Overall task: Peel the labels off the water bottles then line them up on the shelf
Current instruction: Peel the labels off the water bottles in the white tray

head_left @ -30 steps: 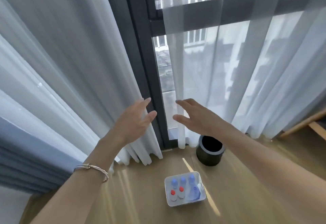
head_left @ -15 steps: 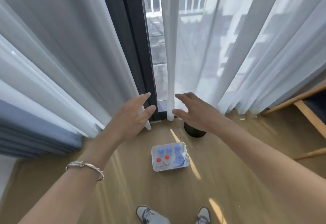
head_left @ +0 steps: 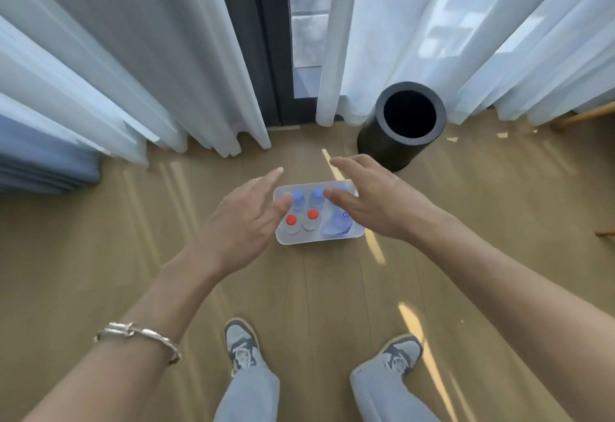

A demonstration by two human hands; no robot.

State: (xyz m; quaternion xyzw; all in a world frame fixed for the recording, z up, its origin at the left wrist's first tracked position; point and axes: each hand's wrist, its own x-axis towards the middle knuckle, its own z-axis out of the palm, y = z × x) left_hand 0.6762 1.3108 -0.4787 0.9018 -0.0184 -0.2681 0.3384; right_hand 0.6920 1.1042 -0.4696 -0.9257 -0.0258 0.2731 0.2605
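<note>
Hovering above a white tray (head_left: 319, 239) on the wooden floor (head_left: 326, 295): both hands, both empty. The left grip (head_left: 246, 222) has its fingers straight and spread, palm down, holding nothing. The right grip (head_left: 379, 205) is the same, fingers relaxed. The person is standing, shoes (head_left: 240, 343) low in view, so both look well above the tray and not touching it.

The tray holds the water bottles. Two red-capped bottles (head_left: 292, 221) stand in the near row and two blue-capped bottles (head_left: 317, 194) behind them, all upright with caps toward the camera. One further bottle (head_left: 336, 226) sits at the tray's right end, tilted or lying, with blue print on it. A blue cap behind the right fingers may be another, mostly hidden. Labels on the upright ones cannot be seen from above.

Key relation: the tray lies straight down from the two hands and between them. The upright bottles' long axis is vertical, so a reach from above meets caps first. Judged options are a take by the neck, or a crouch to lift the tray by its sides. The left thumb lines up over the red caps, the right fingers over the blue; neither is clearly nearer.

A black cylindrical bin (head_left: 382, 152) stands beyond the tray to the right, by the curtains (head_left: 133, 55). No shelf is in view. Peeling not yet begun, by my reading.
</note>
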